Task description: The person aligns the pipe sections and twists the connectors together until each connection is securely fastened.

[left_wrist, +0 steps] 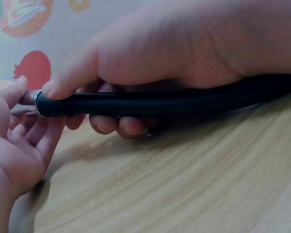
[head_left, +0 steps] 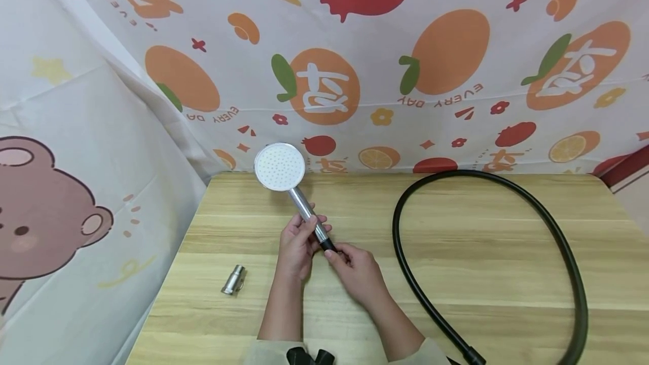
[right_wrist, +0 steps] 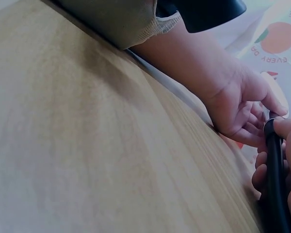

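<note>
My left hand [head_left: 296, 249] grips the silver handle of a shower head [head_left: 279, 167], whose round white spray face points up toward the head camera. The right hand [head_left: 361, 277] holds the black end of a hose [left_wrist: 160, 103], thumb on top and fingers curled beneath it. That hose end meets the bottom of the handle; whether it is screwed on cannot be seen. In the right wrist view, the left hand [right_wrist: 237, 104] is just beyond the hose's collar. Fingers cover part of the joint.
A small metal fitting [head_left: 233, 280] lies on the wooden table [head_left: 203, 325], left of the left forearm. To the right, a thick black hose [head_left: 466, 173] curves in a wide loop, running off the bottom edge. Printed cloth [head_left: 385, 32] hangs behind the table.
</note>
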A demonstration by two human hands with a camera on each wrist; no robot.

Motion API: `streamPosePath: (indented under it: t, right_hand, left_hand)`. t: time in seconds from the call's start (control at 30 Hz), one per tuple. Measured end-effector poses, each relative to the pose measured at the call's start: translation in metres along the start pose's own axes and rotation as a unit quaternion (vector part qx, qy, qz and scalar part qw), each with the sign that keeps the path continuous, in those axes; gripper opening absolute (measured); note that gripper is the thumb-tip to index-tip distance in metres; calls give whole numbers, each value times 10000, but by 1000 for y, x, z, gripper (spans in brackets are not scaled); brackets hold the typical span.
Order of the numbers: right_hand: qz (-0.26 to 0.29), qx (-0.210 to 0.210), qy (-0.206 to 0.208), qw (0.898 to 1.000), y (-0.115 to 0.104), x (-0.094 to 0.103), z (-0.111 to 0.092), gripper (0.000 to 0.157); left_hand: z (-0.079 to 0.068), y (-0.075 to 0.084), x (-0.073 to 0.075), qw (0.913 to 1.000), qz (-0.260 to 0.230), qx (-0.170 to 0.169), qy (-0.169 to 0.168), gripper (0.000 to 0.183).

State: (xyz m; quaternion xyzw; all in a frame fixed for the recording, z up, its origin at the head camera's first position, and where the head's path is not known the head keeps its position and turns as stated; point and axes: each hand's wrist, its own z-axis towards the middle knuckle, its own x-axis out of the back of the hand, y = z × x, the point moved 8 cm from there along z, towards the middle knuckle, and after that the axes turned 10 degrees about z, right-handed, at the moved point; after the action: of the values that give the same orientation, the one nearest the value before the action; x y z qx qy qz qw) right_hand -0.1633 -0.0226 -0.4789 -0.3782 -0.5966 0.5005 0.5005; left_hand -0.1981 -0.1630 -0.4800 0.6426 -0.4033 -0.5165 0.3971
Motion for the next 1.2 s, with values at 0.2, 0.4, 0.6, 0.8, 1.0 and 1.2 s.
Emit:
streamPosePath:
  t: [0.2, 0.4, 0.6, 0.8, 1.0, 1.2]
  right_hand:
    - [-79, 60, 25, 9999, 0, 0, 0, 30]
    - [-153, 18, 134, 9998, 0, 2, 0, 27]
    - [-402, 272, 259, 9985, -3, 2, -1, 30]
    - [-802, 545, 201, 9951, -8, -1, -2, 25]
    - [-815, 263, -4, 9963, -8, -3, -2, 27]
    - [-703, 277, 125, 9971, -10, 1, -3, 28]
  left_hand:
    - [1, 0, 0, 9999, 159, 49, -4, 54]
    - [1, 1, -3, 9997, 237, 60, -101, 55]
    - [1, 0, -4, 9993, 305, 82, -192, 60]
    - [1, -2, -1, 9991, 240, 165, -304, 54]
    - [-1, 0, -1, 9990, 161, 146, -397, 53]
    - [-1, 4, -1, 9993, 319, -29, -211, 55]
